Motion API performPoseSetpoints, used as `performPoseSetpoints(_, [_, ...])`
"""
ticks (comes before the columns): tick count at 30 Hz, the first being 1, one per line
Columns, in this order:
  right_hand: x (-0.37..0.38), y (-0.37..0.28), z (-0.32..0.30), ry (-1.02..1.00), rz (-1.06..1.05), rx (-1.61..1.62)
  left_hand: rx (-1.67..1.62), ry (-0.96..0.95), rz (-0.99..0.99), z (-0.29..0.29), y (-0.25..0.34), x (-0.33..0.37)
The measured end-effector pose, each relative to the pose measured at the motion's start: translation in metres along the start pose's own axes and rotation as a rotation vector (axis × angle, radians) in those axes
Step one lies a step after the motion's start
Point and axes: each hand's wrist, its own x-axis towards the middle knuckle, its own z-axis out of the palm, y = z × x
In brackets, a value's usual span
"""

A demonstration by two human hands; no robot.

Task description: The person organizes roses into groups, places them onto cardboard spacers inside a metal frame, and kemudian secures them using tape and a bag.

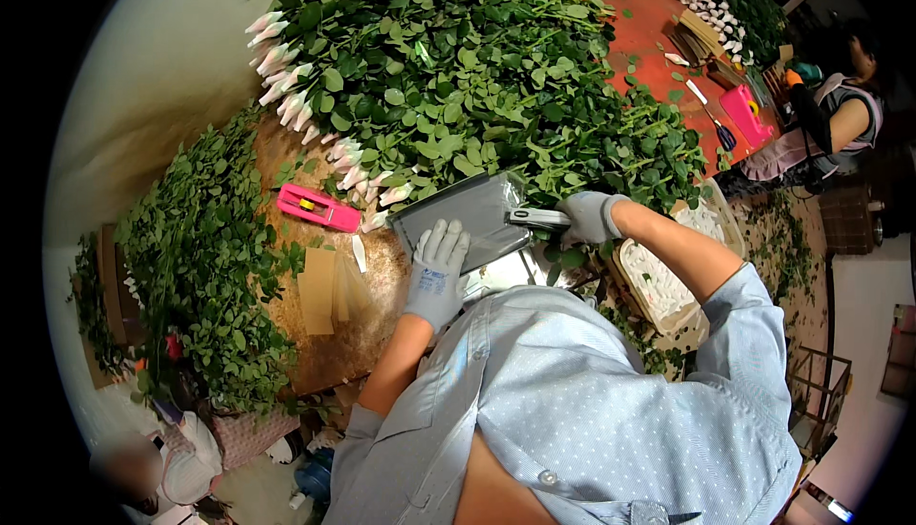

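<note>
My left hand (pixel 437 275), in a grey-white work glove, lies with its fingers stretched out on a dark grey, shiny flat sheet (pixel 458 215). My right hand (pixel 589 217), gloved alike, is closed around a grey stapler (pixel 536 218). The stapler's nose reaches over the sheet's right edge; whether it grips the sheet there I cannot tell. Just beyond the sheet lies a big heap of leafy green stems (pixel 458 77). Pale wrapped flower heads (pixel 286 86) stick out at the heap's left end.
A pink tape dispenser (pixel 318 208) and brown cardboard pieces (pixel 320 291) lie on the worn table at left. More leafy stems (pixel 205 258) stand beyond. At right is a bin of white pieces (pixel 658 287). Two other people work nearby, one by a second pink dispenser (pixel 744 117).
</note>
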Motion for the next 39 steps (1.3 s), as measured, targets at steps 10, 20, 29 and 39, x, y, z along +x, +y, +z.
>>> performPoseSetpoints(10, [-0.053,-0.043,-0.004,0.546,-0.052,0.173,-0.341,0.071,-0.029,-0.004,-0.004,-0.011])
performPoseSetpoints(20, [0.009,-0.152,0.050,0.697,-0.596,0.196,-1.572,0.510,-0.812,-0.005,-0.028,-0.074])
performPoseSetpoints(29, [0.026,-0.077,0.056,0.674,-0.271,-0.396,-0.346,0.226,-0.871,0.089,-0.063,-0.153])
performPoseSetpoints(39, [0.052,-0.177,-0.016,0.673,-0.467,-0.120,0.038,0.087,-0.737,0.124,-0.059,-0.157])
